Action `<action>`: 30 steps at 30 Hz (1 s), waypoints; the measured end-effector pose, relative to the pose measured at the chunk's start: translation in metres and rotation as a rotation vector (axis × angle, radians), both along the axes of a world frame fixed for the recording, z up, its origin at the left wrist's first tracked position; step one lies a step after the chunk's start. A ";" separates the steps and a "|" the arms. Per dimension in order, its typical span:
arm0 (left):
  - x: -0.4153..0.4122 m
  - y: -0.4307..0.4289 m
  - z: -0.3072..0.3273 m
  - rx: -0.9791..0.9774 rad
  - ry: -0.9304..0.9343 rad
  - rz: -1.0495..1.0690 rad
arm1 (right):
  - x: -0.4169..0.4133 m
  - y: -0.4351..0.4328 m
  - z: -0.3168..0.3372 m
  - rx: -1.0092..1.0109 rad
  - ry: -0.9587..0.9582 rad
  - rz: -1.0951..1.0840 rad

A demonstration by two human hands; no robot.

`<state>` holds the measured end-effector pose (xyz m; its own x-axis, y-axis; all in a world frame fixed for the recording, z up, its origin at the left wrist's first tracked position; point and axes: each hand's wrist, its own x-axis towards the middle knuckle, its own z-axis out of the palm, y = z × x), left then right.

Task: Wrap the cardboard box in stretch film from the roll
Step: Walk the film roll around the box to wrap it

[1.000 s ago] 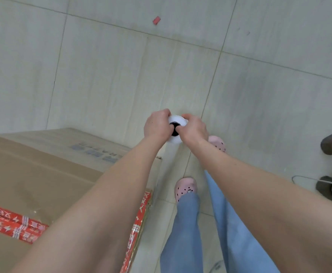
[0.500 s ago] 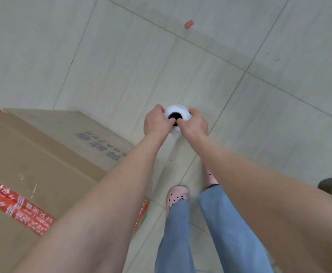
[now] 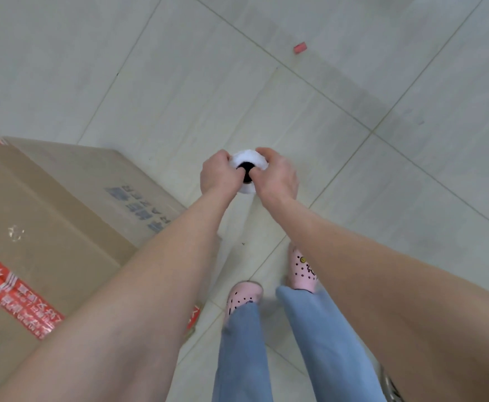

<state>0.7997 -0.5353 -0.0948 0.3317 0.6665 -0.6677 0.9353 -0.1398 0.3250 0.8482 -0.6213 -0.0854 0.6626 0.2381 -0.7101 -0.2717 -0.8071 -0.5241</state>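
Head view, left to right: the cardboard box [image 3: 49, 216] fills the left and near-left, standing on the tiled floor [image 3: 179, 68]. Its top face is crossed by a strip of red printed tape [image 3: 14, 297], and its far side face shows blurred dark lettering. One corner of the box sits under the left forearm, so the box lies to the left of both hands and nearer than them, close by but not touching them. The left hand [image 3: 218, 177] is the closer of the two to the box. Its fingers [image 3: 220, 158] are curled round the left side of the roll [image 3: 249, 159], with the thumb tucked toward the dark core hole. The roll is white and held upright, seen end-on, so its long axis runs down toward the floor, in line with the box's vertical edges. The right hand [image 3: 279, 177] grips the opposite side the same way, fingers wrapped over the far rim and thumb at the core. Both hands are clamped on the roll, neither spread. Whether a sheet of stretch film runs from the roll to the box cannot be told. As a judgement, the next move calls for taking the upright roll leftward round the box. Near the bottom are pink clogs [image 3: 244, 294], and far right a small red scrap [image 3: 300, 48] lies on the floor
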 end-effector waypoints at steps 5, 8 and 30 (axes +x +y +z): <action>0.001 0.020 0.006 -0.075 0.077 0.215 | 0.004 0.027 -0.006 0.022 0.144 0.022; 0.002 0.023 0.007 -0.113 0.100 0.169 | 0.012 0.038 -0.005 0.011 0.175 0.021; 0.040 0.093 0.004 0.110 0.125 -0.310 | 0.052 0.091 0.000 -0.151 0.000 0.240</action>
<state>0.8400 -0.4425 -0.0908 0.4498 0.6171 -0.6457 0.8744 -0.4517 0.1774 0.9001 -0.5307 -0.0851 0.5999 0.2799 -0.7495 -0.0631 -0.9173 -0.3931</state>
